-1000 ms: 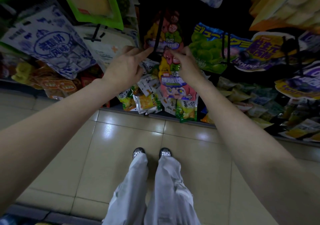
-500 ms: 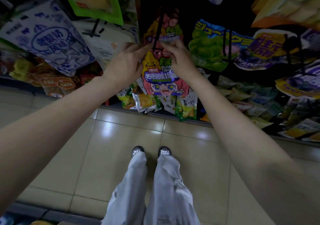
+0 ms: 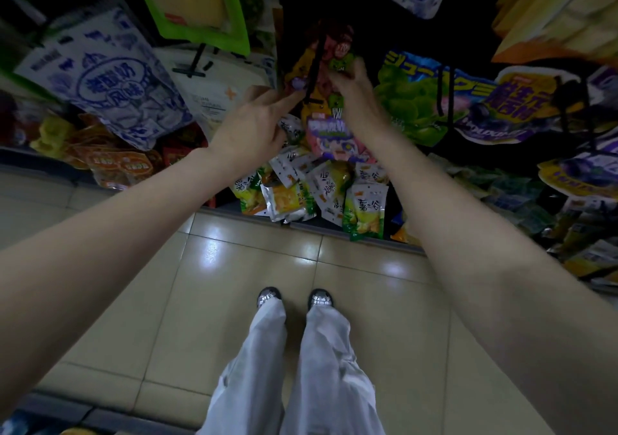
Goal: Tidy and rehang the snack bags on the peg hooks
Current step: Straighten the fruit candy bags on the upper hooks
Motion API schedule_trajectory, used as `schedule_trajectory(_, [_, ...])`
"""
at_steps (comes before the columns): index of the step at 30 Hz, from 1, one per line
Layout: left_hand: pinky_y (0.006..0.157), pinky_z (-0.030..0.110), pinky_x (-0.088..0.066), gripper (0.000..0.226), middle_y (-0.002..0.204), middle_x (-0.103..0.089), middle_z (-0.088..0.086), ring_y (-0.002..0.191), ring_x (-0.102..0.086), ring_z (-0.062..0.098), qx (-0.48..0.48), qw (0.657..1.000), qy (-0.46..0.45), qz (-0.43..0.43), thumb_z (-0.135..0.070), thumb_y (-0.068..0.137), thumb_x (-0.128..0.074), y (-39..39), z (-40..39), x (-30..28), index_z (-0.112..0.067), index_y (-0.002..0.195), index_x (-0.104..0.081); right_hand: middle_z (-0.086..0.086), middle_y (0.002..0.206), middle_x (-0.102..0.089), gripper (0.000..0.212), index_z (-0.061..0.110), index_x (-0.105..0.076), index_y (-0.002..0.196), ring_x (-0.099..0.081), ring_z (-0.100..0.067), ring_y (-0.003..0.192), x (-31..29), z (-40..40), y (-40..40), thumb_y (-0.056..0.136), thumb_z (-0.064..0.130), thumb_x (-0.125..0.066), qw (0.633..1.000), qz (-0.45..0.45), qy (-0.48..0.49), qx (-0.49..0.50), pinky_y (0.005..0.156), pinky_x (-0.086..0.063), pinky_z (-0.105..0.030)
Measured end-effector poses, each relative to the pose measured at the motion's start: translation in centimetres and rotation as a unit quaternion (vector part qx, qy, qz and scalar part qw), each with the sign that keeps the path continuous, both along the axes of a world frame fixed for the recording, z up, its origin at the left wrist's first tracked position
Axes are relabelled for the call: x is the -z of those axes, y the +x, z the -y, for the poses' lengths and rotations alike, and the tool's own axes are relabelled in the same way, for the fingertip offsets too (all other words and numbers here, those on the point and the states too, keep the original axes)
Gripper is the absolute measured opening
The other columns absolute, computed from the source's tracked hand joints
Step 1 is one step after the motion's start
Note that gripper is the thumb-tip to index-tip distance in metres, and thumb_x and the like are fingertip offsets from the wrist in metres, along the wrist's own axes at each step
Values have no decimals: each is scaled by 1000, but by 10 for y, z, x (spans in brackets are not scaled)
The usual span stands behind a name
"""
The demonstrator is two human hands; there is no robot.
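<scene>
Holding the snack bag (image 3: 329, 130) by its top, the right hand (image 3: 359, 100) pinches it just right of the peg hook (image 3: 314, 63); the left hand (image 3: 254, 123), fingers straight, touches the hook's near tip.

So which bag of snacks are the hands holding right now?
The pink and yellow cartoon bag at the black peg hook, between the left hand and the right hand. The green grape bag hangs untouched.

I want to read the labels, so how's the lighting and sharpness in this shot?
Head view: shelves dim, black behind the peg; the bag at the hands is motion-blurred; glare spots on the floor tiles; wide-angle bending at the edges.
</scene>
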State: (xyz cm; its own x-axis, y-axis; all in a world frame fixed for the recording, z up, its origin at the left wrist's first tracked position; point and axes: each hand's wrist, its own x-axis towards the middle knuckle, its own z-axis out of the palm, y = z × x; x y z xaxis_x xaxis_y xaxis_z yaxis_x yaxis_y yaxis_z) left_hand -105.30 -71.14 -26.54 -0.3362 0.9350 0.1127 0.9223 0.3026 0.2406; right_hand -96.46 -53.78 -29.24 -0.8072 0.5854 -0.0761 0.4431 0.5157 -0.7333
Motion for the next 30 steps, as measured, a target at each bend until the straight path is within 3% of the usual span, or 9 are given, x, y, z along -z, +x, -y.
schedule_trajectory(2, [95, 51, -37, 59, 118, -56, 22, 111, -45, 42, 6, 1000, -10, -1, -5, 81, -42, -1, 0, -3, -7, 140, -39, -6, 136, -42, 38, 13, -45, 134, -46, -23, 120, -12, -5, -14, 97, 23, -41, 999, 38, 16, -6, 81, -35, -3])
schedule_trajectory(3, [96, 51, -37, 59, 121, -55, 22, 113, -44, 42, 6, 1000, -17, 2, -5, 82, -44, -1, 0, -5, -8, 141, -37, -10, 139, -37, 38, 11, -46, 134, -41, -27, 124, -17, -6, -15, 96, 17, -42, 998, 58, 23, -10, 87, -33, -3])
schedule_trajectory(5, [96, 52, -38, 60, 130, -50, 20, 117, -41, 40, 5, 999, -42, 11, -6, 85, -46, -2, 0, -9, -11, 143, -34, -15, 142, -26, 38, 10, -50, 130, -32, -31, 129, -32, -1, -4, 92, 7, -48, 995, 74, 70, 1, 105, -25, -18])
schedule_trajectory(8, [92, 53, -40, 58, 139, -42, 18, 119, -41, 40, 14, 999, -48, 22, -6, 85, -48, -6, 3, -29, -12, 142, -37, -14, 139, -26, 38, 11, -54, 127, -28, -27, 131, -64, 1, 22, 92, 1, -45, 993, 48, 105, 21, 105, -17, -17])
schedule_trajectory(11, [90, 49, -42, 49, 137, -43, 18, 117, -43, 39, -6, 999, 25, 44, -3, 89, -44, -18, 11, -62, -8, 138, -42, -12, 135, -32, 34, 13, -55, 126, -35, -25, 127, -113, 0, 33, 94, 5, -44, 994, 19, 102, 32, 104, -27, -22])
schedule_trajectory(14, [86, 45, -43, 45, 130, -48, 19, 111, -48, 40, -18, 994, 100, 50, -1, 90, -45, -32, 22, -93, -6, 134, -46, -9, 131, -42, 31, 15, -54, 126, -46, -18, 117, -162, 11, 22, 96, 13, -49, 996, -39, 77, 16, 94, -33, -15])
schedule_trajectory(19, [92, 44, -42, 45, 132, -47, 15, 117, -45, 36, -39, 992, 120, 15, -4, 89, -47, -58, 44, -126, -10, 134, -47, -2, 122, -57, 33, 12, -54, 126, -52, -8, 103, -206, 48, -21, 93, 15, -55, 992, -129, -6, 1, 73, -38, -6])
schedule_trajectory(26, [94, 43, -38, 47, 138, -41, 13, 121, -42, 35, -60, 989, 132, 12, -5, 91, -47, -93, 81, -155, -11, 137, -42, -3, 118, -60, 33, 11, -57, 122, -55, -14, 104, -233, 88, -81, 91, 23, -60, 971, -205, -99, 71, 84, -46, -25])
schedule_trajectory(30, [99, 43, -37, 49, 134, -44, 16, 123, -40, 35, -61, 977, 204, 8, 0, 88, -49, -97, 91, -175, -6, 136, -43, -4, 110, -65, 23, 9, -63, 111, -59, -19, 102, -246, 105, -91, 92, 20, -58, 976, -190, -36, 100, 78, -47, -27])
